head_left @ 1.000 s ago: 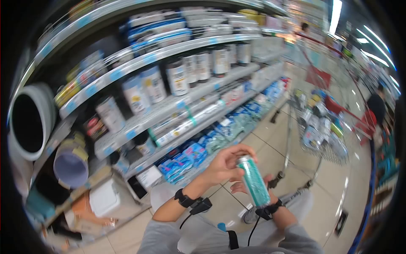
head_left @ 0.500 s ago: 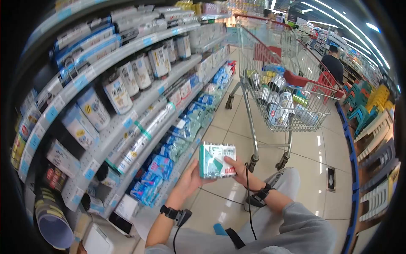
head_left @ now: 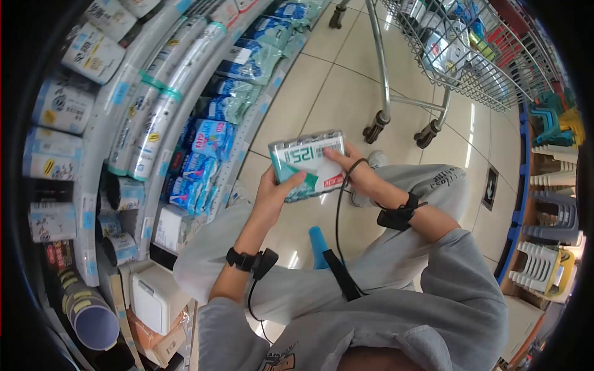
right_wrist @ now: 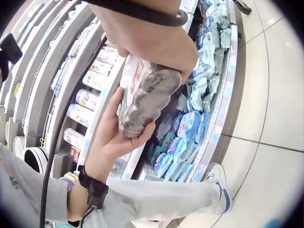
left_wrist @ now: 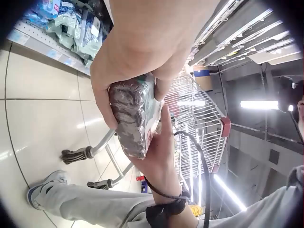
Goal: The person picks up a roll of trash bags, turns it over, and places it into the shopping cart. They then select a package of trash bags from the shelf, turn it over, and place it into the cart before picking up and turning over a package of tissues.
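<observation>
Both hands hold a shrink-wrapped pack (head_left: 309, 162) with a white and green printed face turned up toward the head camera. The left hand (head_left: 275, 195) grips its left lower side, thumb across the printed face. On the right side, the right hand (head_left: 354, 167) pinches the pack with its thumb on top. In the left wrist view the pack's ribbed, wrapped side (left_wrist: 130, 116) lies between the two hands. The right wrist view gives the opposite ribbed side (right_wrist: 151, 99), fingers of the left hand (right_wrist: 111, 140) under it.
Shelves (head_left: 120, 93) with wrapped rolls (head_left: 162, 123) and blue packets (head_left: 210, 137) stand at left. A loaded shopping cart (head_left: 470, 74) is ahead on the right, its wheels on the tiled floor (head_left: 328, 80). Stacked stools (head_left: 550, 210) line the right side; a black cable hangs by the right wrist.
The pack first showed a narrow green side, then its printed face, and is now turned somewhat, gripped on both sides. The head view has tilted down, with the cart higher in the picture.
</observation>
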A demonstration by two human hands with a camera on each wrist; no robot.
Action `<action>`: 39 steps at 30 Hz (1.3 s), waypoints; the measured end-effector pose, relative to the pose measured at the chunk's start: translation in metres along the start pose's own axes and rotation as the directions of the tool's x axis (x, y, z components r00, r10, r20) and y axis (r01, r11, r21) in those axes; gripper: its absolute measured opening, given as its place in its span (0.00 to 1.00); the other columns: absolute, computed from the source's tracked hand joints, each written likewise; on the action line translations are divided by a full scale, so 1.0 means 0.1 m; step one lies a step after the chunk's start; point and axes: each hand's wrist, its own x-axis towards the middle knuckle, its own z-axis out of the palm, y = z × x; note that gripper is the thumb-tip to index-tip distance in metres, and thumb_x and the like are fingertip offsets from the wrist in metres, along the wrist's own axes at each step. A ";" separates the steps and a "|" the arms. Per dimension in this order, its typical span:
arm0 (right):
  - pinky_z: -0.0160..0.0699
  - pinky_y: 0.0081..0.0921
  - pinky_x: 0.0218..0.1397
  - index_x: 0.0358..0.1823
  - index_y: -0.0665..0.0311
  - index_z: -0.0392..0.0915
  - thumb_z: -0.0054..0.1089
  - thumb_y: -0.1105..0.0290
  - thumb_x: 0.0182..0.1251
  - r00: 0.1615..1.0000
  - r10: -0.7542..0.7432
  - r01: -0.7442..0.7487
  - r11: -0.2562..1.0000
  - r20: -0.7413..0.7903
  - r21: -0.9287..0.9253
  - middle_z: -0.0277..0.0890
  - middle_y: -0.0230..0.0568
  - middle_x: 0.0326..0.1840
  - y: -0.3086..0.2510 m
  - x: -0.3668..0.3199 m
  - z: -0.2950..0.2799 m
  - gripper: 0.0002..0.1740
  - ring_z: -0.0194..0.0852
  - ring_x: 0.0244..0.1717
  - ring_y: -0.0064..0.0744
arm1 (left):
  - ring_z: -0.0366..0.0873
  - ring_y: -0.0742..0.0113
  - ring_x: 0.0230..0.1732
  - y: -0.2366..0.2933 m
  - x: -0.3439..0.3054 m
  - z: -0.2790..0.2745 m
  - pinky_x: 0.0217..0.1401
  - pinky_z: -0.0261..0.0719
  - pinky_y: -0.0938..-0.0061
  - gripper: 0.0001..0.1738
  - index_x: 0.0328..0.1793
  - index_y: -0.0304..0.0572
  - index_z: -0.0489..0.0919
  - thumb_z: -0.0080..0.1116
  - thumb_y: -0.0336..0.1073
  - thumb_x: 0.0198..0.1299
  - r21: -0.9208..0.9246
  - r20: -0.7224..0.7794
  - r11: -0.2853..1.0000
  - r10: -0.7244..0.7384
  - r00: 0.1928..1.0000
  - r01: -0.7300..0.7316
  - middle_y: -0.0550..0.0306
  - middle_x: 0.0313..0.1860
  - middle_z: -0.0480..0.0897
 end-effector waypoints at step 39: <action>0.76 0.27 0.54 0.61 0.70 0.67 0.56 0.58 0.73 0.997 -0.054 0.016 0.856 -0.059 -0.516 0.78 0.45 0.52 0.38 0.09 -0.24 0.25 0.77 0.51 0.30 | 0.82 0.70 0.44 -0.43 0.11 0.03 0.49 0.80 0.74 0.22 0.54 0.32 0.77 0.70 0.31 0.55 0.099 -0.121 0.992 0.096 0.988 -0.084 0.54 0.46 0.84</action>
